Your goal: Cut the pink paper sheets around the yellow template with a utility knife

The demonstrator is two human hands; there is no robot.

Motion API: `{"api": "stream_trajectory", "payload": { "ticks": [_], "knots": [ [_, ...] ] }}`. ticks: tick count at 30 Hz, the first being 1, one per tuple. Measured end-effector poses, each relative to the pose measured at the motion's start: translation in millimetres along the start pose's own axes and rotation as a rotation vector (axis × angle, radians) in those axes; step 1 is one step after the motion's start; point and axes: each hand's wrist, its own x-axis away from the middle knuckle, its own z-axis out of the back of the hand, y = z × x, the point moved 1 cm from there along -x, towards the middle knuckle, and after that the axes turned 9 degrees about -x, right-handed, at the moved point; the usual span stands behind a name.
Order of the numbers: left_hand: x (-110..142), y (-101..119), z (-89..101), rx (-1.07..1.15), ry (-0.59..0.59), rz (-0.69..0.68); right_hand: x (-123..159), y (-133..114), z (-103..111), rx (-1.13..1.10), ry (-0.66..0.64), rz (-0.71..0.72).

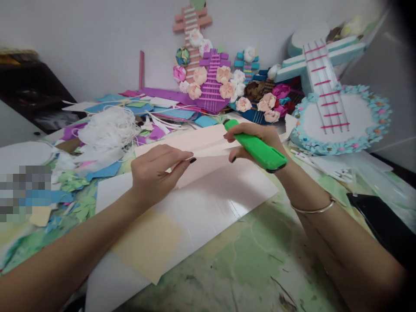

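Note:
My left hand [159, 169] pinches the folded edge of a pale pink sheet of paper [208, 167] between thumb and fingertips. A bright green utility knife [256, 147] with dark ends lies across my right hand [256, 134], held in the crook of the thumb. The right thumb and index finger are apart, close to the right end of the pink sheet; whether they touch it I cannot tell. No blade shows. Beneath the sheet is a larger glossy white board [208, 216], with a pale yellow piece of paper [146, 242] on its near left part.
Paper guitar-like crafts with flowers stand along the wall, including a purple one [212, 82] and a large light-blue-rimmed one [334, 108]. A tangle of white string [108, 130] and coloured scraps [81, 208] lie left. A black flat object [383, 225] rests right.

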Motion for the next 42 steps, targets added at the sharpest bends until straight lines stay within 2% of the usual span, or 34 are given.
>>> {"api": "stream_trajectory", "payload": {
  "ticks": [5,7,12,16,18,21,25,28,31,42],
  "knots": [
    [10.2,-3.4,-1.1,-0.031,0.054,0.048,1.7,3.7,12.0,0.327,-0.245,0.078],
    [12.0,-5.0,-1.1,-0.042,0.064,0.048,2.9,7.7,16.4,0.418,-0.283,0.084],
    [15.3,-4.7,-2.2,-0.001,0.045,0.088,4.5,5.8,23.9,0.441,-0.102,0.06],
    [24.9,4.9,-11.3,0.123,0.058,0.23,2.1,-7.5,23.8,0.423,0.028,0.096],
    [30.1,10.7,-17.8,0.235,0.025,0.272,0.2,-12.6,22.7,0.418,0.069,0.157],
    [34.0,15.4,-23.4,0.301,-0.034,0.291,-1.5,-17.9,20.3,0.427,0.058,0.266],
    [33.3,12.9,-22.4,0.293,-0.058,0.323,-1.9,-25.3,17.1,0.476,0.022,0.27],
    [32.4,10.2,-21.2,0.284,-0.077,0.323,-2.4,-32.1,15.7,0.461,0.053,0.345],
    [31.6,9.1,-20.6,0.269,-0.098,0.303,-3.7,-36.0,15.9,0.469,0.026,0.402],
    [29.2,6.6,-17.5,0.232,-0.112,0.258,-5.6,-37.6,19.4,0.52,0.006,0.395]
  ]
}}
